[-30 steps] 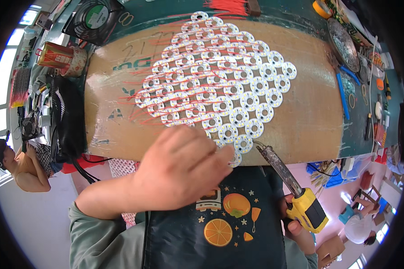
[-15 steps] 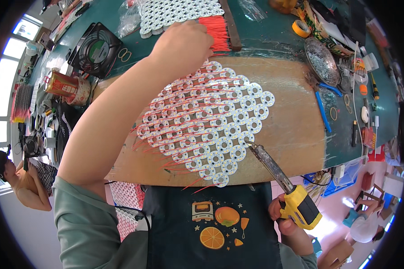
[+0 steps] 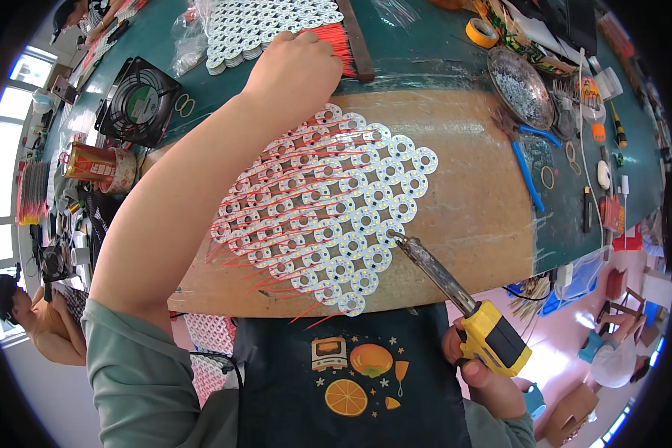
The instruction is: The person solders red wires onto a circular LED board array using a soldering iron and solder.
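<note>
One diamond-shaped sheet of joined white round LED boards strung with thin red wires [image 3: 325, 213] lies mid-way along the near edge of the brown wooden work board [image 3: 474, 187]; the left hand [image 3: 295, 63] reaches over the board's far edge, fingers curled onto one bundle of red wires [image 3: 332, 41] beside a second stack of white round boards [image 3: 265, 26], though I cannot tell whether it pinches any. The right hand [image 3: 485, 373] is wrapped around one yellow-handled soldering iron [image 3: 455, 299], tip touching the sheet's right edge; one round metal dish [image 3: 526, 86] at the table's far right holds small silvery bits.
</note>
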Available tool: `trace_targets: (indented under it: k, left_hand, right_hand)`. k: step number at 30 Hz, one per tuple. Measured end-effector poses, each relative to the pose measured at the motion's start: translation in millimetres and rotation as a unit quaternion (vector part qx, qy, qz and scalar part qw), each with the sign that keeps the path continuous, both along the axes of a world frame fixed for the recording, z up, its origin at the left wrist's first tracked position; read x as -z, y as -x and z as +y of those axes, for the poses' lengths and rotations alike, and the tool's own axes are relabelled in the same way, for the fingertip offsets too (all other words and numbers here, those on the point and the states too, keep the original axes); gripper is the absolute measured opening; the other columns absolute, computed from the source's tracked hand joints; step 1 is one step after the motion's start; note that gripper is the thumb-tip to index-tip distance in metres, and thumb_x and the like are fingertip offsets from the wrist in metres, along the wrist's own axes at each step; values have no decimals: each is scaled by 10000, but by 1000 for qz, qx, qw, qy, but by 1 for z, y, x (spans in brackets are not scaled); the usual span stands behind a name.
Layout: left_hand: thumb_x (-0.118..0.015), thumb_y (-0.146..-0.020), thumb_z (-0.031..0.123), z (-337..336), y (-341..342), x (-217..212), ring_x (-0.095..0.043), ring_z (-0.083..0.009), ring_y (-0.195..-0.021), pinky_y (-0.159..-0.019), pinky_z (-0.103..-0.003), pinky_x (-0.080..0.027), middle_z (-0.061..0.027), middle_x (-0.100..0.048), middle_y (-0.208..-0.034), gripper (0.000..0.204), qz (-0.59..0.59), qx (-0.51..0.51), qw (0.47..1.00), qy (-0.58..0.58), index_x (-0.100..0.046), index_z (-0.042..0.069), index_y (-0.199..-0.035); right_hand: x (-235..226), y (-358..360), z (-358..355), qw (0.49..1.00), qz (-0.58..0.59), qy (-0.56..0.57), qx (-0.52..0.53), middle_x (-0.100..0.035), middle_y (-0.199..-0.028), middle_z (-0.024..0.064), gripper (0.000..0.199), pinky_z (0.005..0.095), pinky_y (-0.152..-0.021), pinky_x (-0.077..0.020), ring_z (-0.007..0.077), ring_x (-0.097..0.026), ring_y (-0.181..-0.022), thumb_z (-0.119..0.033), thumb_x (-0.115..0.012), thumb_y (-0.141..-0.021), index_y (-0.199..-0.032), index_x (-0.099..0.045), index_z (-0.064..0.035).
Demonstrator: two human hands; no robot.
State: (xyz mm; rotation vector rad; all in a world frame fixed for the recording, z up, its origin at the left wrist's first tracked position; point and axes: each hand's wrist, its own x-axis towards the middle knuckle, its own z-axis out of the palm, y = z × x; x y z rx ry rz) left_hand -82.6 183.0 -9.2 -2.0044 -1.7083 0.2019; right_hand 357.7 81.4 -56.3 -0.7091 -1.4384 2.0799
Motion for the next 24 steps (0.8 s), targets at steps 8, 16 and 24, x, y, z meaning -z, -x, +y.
trace_targets:
  k: [8,16,24]
  left_hand:
    - [-645,-843,169,1,6,4,-649,-232,-941,-845,-405,-515,-49,-681,-876,104,-72,14,996,-55,-701,83,-830]
    - [-635,-854,150,12,10,-15,-660,-310,-950,-856,-441,-538,-114,-683,-906,120,-185,-84,971,126,-691,51,-893]
    - [-632,-879,147,9,17,-12,-655,-322,-982,-878,-447,-528,-132,-685,-973,143,-160,15,985,68,-678,44,-967]
  right_hand:
    - [-6,1,2,999,-11,-53,-7,-570,-674,25,420,298,-542,-416,185,-554,-586,-448,-761,-866,-813,-612,-59]
    - [-1,-1,1,996,-27,-82,-18,-570,-671,26,411,309,-544,-422,200,-563,-586,-443,-744,-880,-784,-602,-70]
    - [-2,-4,3,995,-34,-92,-23,-570,-665,25,404,309,-543,-424,205,-567,-585,-441,-739,-879,-768,-606,-76]
